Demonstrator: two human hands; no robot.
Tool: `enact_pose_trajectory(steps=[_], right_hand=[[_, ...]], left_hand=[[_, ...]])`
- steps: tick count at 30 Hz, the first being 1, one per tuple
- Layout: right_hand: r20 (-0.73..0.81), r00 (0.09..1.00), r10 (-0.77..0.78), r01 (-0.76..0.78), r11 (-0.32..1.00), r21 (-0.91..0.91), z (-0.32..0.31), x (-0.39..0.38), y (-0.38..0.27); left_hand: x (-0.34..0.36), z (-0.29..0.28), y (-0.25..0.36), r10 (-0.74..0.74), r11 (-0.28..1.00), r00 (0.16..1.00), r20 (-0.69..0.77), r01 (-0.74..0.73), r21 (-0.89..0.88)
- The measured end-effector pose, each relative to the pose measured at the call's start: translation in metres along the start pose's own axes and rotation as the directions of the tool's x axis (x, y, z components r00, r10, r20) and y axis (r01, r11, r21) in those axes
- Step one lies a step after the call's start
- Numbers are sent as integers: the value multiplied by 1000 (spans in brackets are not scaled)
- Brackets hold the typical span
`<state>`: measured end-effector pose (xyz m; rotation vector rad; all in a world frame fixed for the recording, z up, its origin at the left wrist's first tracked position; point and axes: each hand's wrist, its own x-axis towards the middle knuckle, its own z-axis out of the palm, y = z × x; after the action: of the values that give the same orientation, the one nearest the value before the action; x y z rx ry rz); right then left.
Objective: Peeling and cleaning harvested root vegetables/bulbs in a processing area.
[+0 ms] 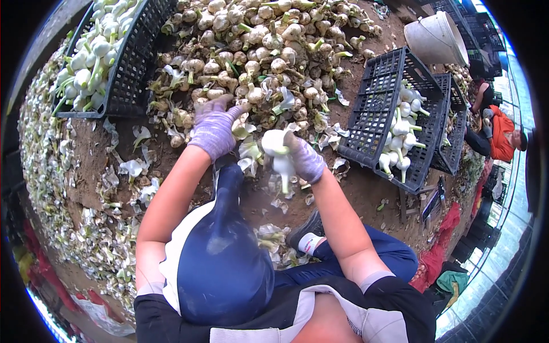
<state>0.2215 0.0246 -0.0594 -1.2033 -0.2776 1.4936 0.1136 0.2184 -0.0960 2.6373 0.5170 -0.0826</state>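
Note:
My left hand [216,128], in a pale purple knit glove, reaches onto the near edge of a heap of dirty, unpeeled garlic bulbs [278,66]. Its fingers are spread over the bulbs and touch them. In my right hand [307,157], also gloved, are clean white garlic bulbs [275,142] with short green stems. Its fingers are closed round them; a second bulb hangs just below the first, slightly blurred. Loose peeled skins [249,151] lie on the soil between my hands.
A black crate [140,63] of white garlic stands at the left. Another black crate [372,108], tipped, holds clean bulbs at the right, near a white bucket [436,39]. A dark blue rounded object [223,268] is by my lap. A person in orange [503,134] sits far right.

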Motion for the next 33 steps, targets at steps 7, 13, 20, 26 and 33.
enact_pose_trajectory(steps=[7, 13, 20, 26, 33], right_hand=[[-236, 960, -150, 18, 875, -484, -10, 17, 11], [-395, 899, -189, 199, 980, -15, 0, 14, 14], [-422, 669, -612, -33, 543, -839, 14, 26, 8], [-494, 686, -535, -118, 589, -800, -14, 30, 21], [-444, 659, -608, -10, 583, -813, 8, 34, 14]], left_hand=[[-5, -21, 33, 172, 750, 961, -217, -271, -604], [-13, -5, 34, -233, 512, 972, -31, 96, -853], [-15, -3, 43, -54, 729, 917, -395, -234, -643], [-20, 3, 46, -274, 474, 926, -258, -104, -874], [-18, 8, 40, -247, 610, 905, -346, -131, -781]])
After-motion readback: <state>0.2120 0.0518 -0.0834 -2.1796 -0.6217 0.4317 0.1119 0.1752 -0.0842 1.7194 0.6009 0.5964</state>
